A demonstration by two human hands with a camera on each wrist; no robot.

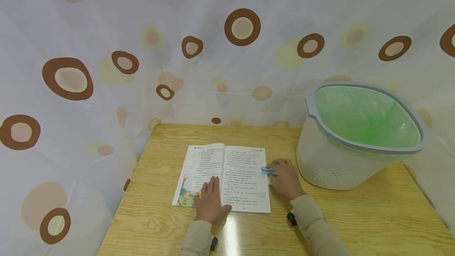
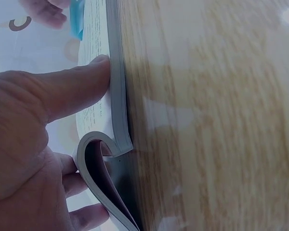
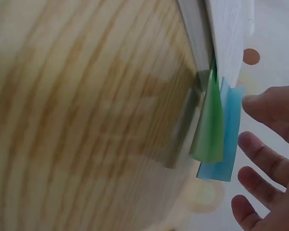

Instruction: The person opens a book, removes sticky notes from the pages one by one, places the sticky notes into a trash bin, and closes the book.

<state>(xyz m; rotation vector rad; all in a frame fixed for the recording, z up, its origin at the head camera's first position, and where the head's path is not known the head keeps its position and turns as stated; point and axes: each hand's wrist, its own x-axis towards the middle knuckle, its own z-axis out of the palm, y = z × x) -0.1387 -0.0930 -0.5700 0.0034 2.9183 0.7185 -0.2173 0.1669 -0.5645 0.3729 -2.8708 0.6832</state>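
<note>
An open book (image 1: 241, 181) lies on the wooden table (image 1: 156, 224), a colourful picture (image 1: 186, 198) at its eight o'clock corner. From its three o'clock edge stick a blue tab (image 3: 226, 163) and an overlapping green tab (image 3: 209, 130). The right hand (image 1: 286, 177) is at the blue tab, thumb and fingers apart; whether a fingertip touches it, I cannot tell. At between six and seven o'clock the left hand (image 1: 209, 202) rests on the pages, fingers extended, clamped on nothing. Between two and three o'clock of the book stands a pale basket (image 1: 330, 169) with a grey-blue rim; at twelve hangs a white curtain (image 1: 199, 7) patterned with brown rings
</note>
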